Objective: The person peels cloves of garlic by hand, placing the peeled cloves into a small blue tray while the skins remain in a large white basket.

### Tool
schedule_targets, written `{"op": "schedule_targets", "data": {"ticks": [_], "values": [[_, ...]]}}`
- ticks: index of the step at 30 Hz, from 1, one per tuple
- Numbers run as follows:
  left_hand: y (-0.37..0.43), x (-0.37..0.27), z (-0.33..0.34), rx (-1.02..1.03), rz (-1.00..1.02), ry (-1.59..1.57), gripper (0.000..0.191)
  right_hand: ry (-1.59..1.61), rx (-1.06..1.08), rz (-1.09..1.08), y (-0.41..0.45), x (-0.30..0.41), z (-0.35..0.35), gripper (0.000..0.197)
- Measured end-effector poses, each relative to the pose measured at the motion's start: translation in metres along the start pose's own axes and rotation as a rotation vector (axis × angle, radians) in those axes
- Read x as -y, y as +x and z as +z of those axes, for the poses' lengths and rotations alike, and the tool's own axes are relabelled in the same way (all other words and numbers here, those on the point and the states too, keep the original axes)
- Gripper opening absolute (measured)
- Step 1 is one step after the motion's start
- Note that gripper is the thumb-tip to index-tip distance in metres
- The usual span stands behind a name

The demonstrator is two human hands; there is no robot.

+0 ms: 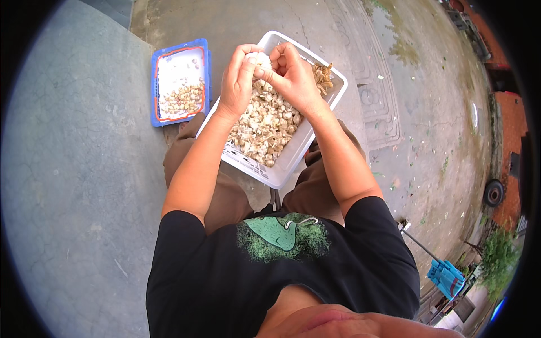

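Observation:
A white garlic bulb is pinched by my left hand, thumb on its near side and fingers curled over the top. From the other side, my right hand presses its thumb to the bulb, its fingers bent inward and partly hidden. Both hands are above a white plastic crate that sits at a slant between my knees. Many loose garlic bulbs fill much of its bottom. Dry brown garlic stalks lie in the crate's far right corner.
To the left stands a blue plastic basket with orange handles and a white lining, holding peeled-off garlic cloves. A grey wall or raised slab borders the left. On the wet concrete floor lie scattered scraps. A blue dustpan and a tyre are farther right.

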State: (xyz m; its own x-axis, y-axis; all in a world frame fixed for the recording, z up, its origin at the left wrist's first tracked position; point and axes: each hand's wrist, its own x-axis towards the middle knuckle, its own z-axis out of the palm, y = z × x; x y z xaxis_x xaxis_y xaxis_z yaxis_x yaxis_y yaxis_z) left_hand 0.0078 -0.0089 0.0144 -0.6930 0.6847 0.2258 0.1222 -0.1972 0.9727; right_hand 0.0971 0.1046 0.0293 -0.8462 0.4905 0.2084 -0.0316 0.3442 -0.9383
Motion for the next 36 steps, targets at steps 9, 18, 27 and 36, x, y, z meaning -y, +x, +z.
{"op": "schedule_targets", "data": {"ticks": [9,18,27,36], "values": [[-0.006,0.007,0.008,-0.055,-0.110,-0.079,0.025,-0.200,-0.072,-0.118,-0.006,-0.008,0.020,0.024],[-0.011,0.013,0.010,-0.090,-0.025,0.093,0.026,-0.380,-0.123,-0.133,-0.011,-0.006,0.023,0.016],[-0.003,0.003,0.005,-0.091,-0.137,-0.176,0.026,0.258,-0.044,0.108,-0.009,-0.003,0.021,0.011],[0.004,-0.003,-0.002,-0.119,-0.160,-0.351,0.028,0.875,0.133,0.338,-0.003,-0.013,0.015,0.013]]}}
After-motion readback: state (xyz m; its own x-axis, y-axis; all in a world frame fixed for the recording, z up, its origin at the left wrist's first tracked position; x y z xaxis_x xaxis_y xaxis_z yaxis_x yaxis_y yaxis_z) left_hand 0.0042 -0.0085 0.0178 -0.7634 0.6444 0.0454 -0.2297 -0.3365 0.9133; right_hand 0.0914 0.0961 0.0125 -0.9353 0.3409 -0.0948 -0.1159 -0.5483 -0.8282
